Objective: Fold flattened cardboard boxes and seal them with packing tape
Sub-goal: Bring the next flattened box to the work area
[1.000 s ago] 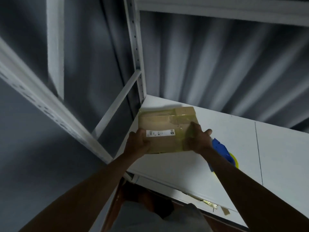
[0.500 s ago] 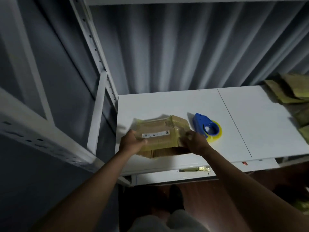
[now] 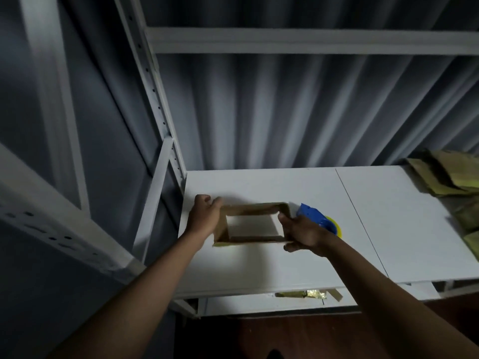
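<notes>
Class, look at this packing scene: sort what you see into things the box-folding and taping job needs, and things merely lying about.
Belongs to the job:
- cardboard box, opened into a sleeve, held by left hand and right hand
- blue tape dispenser on the white shelf
- stack of flattened boxes, probably next

Lying about:
- scraps on the lower shelf
</notes>
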